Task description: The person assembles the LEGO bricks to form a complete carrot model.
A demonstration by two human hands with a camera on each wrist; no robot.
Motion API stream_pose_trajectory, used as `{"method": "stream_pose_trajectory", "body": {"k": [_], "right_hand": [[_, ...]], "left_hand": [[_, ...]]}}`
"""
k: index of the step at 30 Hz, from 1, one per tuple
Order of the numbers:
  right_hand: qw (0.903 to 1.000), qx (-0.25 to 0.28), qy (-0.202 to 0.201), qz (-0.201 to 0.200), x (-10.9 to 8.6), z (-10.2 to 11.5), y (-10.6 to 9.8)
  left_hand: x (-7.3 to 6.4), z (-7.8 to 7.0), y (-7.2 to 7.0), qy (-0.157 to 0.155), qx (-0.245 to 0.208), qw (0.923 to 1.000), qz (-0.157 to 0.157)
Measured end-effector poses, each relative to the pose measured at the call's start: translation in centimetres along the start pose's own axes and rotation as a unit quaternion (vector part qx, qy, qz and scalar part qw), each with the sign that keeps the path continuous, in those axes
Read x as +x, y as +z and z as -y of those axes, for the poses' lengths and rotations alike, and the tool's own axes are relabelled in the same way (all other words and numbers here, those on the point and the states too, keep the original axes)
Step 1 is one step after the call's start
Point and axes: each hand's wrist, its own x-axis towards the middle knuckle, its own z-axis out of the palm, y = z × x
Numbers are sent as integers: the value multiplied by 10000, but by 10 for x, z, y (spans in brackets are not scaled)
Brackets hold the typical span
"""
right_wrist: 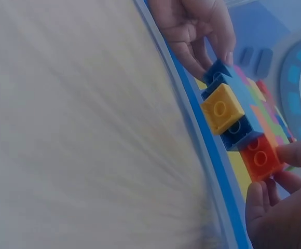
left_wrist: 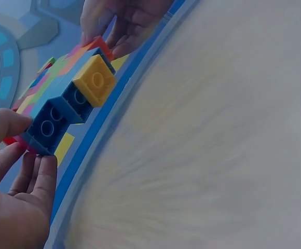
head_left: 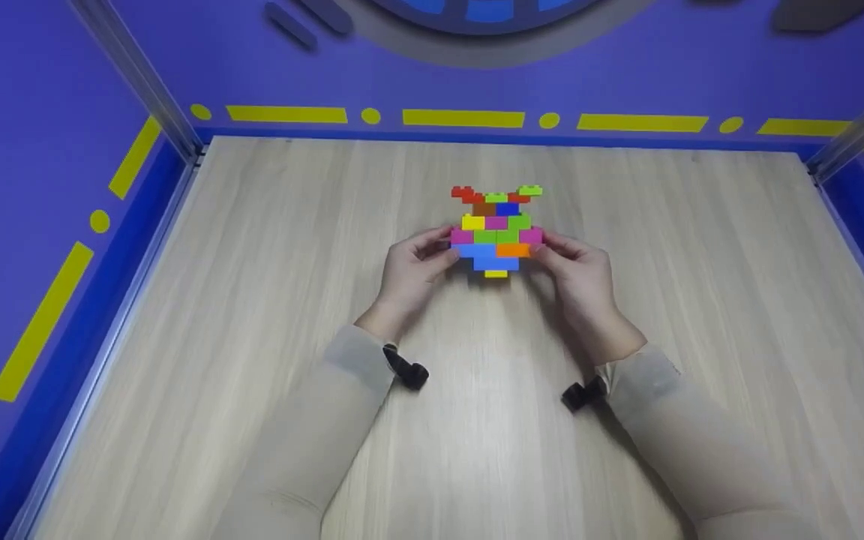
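Note:
A figure built of colourful toy bricks [head_left: 496, 236] is held up between both hands over the table. It narrows to a yellow brick [left_wrist: 96, 81] at the bottom, and a red and a lime-green brick stick out at the top corners. My left hand [head_left: 413, 274] pinches its left side, at the pink and blue bricks, between thumb and fingers. On the opposite side my right hand [head_left: 582, 289] pinches the pink and orange bricks. Both wrist views show the hollow undersides of the blue bricks and the orange brick [right_wrist: 262, 158]. The figure's back is hidden.
The wood-grain table [head_left: 477, 450] extends on all sides of the hands. Purple-blue panels with yellow marks [head_left: 462, 118] stand behind it and at both sides. Metal posts [head_left: 151, 82] rise at the back corners. A small black device [head_left: 406, 369] sits at each wrist.

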Motion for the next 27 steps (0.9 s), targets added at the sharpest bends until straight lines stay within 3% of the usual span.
{"method": "stream_pose_trajectory", "body": {"k": [13,20,27], "right_hand": [[9995,-281,147,-47,1,-3,-1],[9990,-354,281,55,4,-5,-2],[9956,-785,477,165,7,-3,-3]], "left_hand": [[-1,2,4,-21,118,9996,-239],[-2,1,4,-228,319,9989,-270],[-3,1,3,-362,536,9975,-294]]}}
